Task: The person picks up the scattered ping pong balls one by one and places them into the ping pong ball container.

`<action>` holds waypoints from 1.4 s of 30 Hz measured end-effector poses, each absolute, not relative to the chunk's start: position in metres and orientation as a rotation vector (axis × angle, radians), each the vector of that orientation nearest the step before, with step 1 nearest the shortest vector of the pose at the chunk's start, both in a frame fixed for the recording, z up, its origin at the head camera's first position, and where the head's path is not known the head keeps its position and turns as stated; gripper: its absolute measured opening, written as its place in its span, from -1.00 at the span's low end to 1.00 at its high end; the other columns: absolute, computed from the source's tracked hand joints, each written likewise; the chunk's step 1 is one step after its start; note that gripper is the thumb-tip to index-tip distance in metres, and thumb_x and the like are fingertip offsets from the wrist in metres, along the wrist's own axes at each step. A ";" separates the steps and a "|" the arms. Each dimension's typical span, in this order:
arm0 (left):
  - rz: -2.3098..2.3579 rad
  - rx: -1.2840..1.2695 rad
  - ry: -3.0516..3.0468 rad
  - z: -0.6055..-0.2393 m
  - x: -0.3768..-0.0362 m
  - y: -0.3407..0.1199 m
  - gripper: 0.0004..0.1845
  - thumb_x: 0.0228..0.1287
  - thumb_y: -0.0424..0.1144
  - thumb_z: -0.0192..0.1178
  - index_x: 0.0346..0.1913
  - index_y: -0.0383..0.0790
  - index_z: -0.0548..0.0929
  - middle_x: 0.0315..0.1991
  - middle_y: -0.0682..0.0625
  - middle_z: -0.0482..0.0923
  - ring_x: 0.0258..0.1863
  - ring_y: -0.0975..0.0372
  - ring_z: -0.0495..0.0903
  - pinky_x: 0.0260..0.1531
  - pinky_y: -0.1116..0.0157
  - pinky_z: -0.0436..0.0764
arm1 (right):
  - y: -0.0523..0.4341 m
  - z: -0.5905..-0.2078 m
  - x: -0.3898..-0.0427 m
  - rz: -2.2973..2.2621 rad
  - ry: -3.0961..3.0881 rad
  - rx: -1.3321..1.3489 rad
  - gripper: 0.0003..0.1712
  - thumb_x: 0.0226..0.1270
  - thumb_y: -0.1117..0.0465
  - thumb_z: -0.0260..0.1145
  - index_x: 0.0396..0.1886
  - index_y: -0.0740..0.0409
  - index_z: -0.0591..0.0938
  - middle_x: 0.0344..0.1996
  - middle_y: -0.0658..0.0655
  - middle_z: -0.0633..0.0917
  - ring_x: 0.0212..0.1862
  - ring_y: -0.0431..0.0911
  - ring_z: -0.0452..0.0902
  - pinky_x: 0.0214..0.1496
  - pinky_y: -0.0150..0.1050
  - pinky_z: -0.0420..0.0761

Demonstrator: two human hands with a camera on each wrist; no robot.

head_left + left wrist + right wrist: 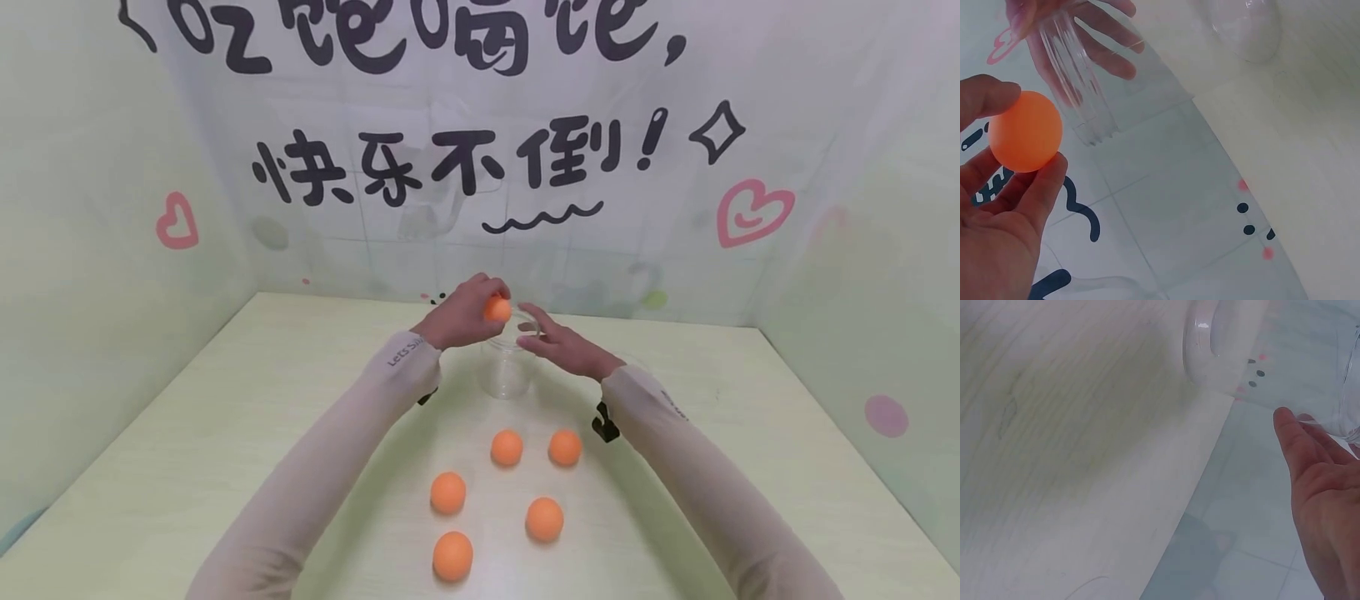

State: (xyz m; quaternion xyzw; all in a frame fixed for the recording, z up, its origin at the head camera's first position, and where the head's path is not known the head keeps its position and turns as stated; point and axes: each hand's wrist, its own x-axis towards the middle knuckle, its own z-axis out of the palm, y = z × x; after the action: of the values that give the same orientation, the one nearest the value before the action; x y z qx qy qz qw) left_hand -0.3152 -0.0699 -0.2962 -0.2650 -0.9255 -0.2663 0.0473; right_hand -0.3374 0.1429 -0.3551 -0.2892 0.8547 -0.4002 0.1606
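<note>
My left hand (pixel 467 312) pinches an orange ping-pong ball (pixel 1026 132) between thumb and fingertips, just beside the mouth of a clear jar (pixel 506 373). The jar stands upright on the table, transparent enough to see through its walls. At its rim, my right hand (pixel 567 345) holds it from the right, thumb on the near side and fingers on the far side. Through the clear wall in the left wrist view those fingers (pixel 1107 44) show spread out. In the right wrist view, fingertips lie against the jar wall (pixel 1235 381) near its top.
Several loose orange balls lie on the pale table (pixel 315 358) between my forearms; the closest to the jar is one ball (pixel 507 447), with another ball (pixel 565 447) to its right. Behind the table's back edge hangs a printed wall sheet (pixel 405 258).
</note>
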 end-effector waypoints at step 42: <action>-0.678 -0.893 -2.914 -0.302 -0.329 -0.060 -0.66 0.14 -0.38 0.18 0.02 -0.27 0.56 -0.08 -0.14 0.47 -0.20 0.12 0.43 -0.17 0.26 0.45 | 0.143 -0.357 -0.336 -1.159 2.443 -0.760 -0.16 0.40 -0.13 0.10 0.51 -0.25 -0.13 0.41 0.25 0.25 0.41 0.15 0.22 0.36 0.11 0.27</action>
State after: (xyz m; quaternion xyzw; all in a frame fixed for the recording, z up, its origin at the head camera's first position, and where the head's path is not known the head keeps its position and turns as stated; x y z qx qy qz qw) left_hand -0.3286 -0.0595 -0.3021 -0.2861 -0.9332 -0.2173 0.0095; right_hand -0.3363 0.1425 -0.3566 -0.2669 0.8577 -0.4070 0.1657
